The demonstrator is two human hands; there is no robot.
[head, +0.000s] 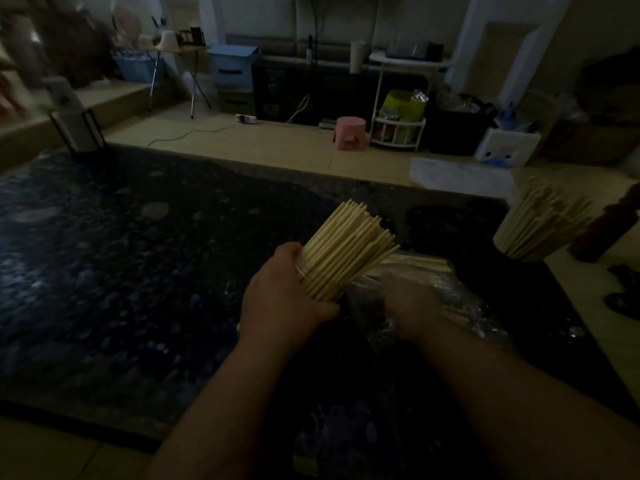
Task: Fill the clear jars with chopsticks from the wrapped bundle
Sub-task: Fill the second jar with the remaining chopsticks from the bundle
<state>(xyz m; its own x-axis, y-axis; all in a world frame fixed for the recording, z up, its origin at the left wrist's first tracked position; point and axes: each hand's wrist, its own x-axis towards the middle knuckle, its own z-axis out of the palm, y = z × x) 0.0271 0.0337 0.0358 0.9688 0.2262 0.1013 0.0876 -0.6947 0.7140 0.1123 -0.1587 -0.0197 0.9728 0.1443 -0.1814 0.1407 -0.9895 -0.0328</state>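
Observation:
My left hand (284, 299) grips a clear jar (300, 270) packed with pale chopsticks (346, 251) that lean up and to the right over a dark mat. Just right of it, my right hand (412, 311) rests on the clear plastic wrap (460, 306) of the bundle, where a few loose chopsticks (422, 262) show; its fingers are hidden, so I cannot tell if they hold any. A second jar full of chopsticks (543, 223) stands at the mat's right edge.
The dark patterned mat (138, 271) covers the floor in front of me. A white stand (74, 119) sits at its far left corner. A pink stool (349, 132), a white rack (398, 129) and dark bags line the far wall. A clear plastic sheet (457, 180) lies beyond the mat.

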